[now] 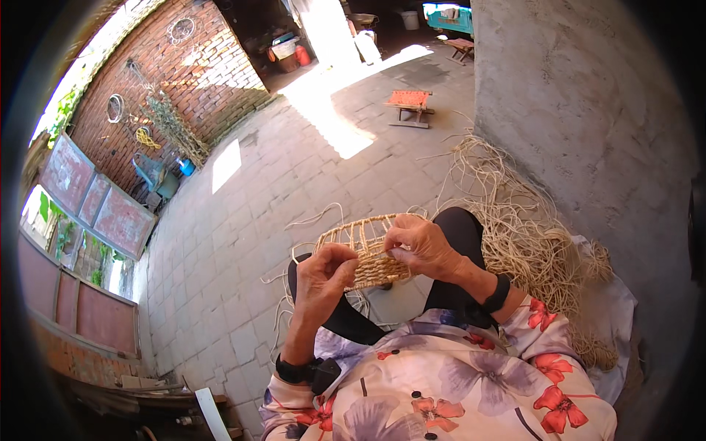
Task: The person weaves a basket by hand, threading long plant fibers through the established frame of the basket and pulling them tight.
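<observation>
A half-woven straw basket point(376, 269) sits over my lap between my knees. Its near part is closely woven in twisted cord, while bare ribs and a thin rim show on the far part. My left hand point(323, 278) has its thumb and fingers closed at the left edge of the weave. On the other side, my right hand point(428, 248) pinches the weave near its upper right edge. Any single strand inside either pinch is too small to make out. Loose cord ends stick out around the basket.
A large heap of loose straw cord point(518, 228) lies to my right on a pale cloth point(614, 312), beside a grey wall point(588, 95). Ahead stands a low stool with a red seat point(409, 99). Metal panels point(95, 198) and a watering can point(151, 173) are at the left.
</observation>
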The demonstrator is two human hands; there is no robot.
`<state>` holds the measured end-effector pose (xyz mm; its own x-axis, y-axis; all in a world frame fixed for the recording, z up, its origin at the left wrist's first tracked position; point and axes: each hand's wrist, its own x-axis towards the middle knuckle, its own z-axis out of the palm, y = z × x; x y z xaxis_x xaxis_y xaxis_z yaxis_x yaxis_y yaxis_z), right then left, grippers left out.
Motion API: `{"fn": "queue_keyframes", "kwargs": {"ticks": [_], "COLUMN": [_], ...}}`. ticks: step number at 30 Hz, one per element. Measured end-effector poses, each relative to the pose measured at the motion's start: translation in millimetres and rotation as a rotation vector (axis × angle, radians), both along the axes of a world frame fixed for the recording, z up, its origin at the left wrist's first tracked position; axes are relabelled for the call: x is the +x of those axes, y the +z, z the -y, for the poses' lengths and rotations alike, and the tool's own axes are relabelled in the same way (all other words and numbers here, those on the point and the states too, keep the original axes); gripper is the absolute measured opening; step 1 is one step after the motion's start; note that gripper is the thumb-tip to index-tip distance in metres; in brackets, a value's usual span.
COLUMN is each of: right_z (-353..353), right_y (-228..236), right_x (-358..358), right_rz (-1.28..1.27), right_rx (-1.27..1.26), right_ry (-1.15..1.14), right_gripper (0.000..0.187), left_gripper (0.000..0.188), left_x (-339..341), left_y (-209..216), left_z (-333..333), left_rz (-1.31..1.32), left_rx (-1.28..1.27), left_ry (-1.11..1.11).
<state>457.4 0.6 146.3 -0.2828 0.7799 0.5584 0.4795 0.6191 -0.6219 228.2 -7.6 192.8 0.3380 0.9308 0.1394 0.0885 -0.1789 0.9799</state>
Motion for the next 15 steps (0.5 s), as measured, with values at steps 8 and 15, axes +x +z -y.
{"fn": "queue_keyframes", "kwargs": {"ticks": [8,15], "right_z": [-7.0,-25.2], "right_y": [8.5,1.6], "right_x": [12.6,11.5], "right_rz": [-0.158,-0.1], "right_rx": [-0.114,-0.07], "right_ry": [-0.123,-0.041], "right_gripper": [0.03,0.038], "left_gripper": [0.004,0.005], "left_x": [8.9,15.0], "left_y": [-19.5,-24.1], "left_z": [-11.3,-13.1], "left_rz": [-0.366,-0.382], "left_rx": [0.279,0.331], "left_ry": [0.012,0.022]}}
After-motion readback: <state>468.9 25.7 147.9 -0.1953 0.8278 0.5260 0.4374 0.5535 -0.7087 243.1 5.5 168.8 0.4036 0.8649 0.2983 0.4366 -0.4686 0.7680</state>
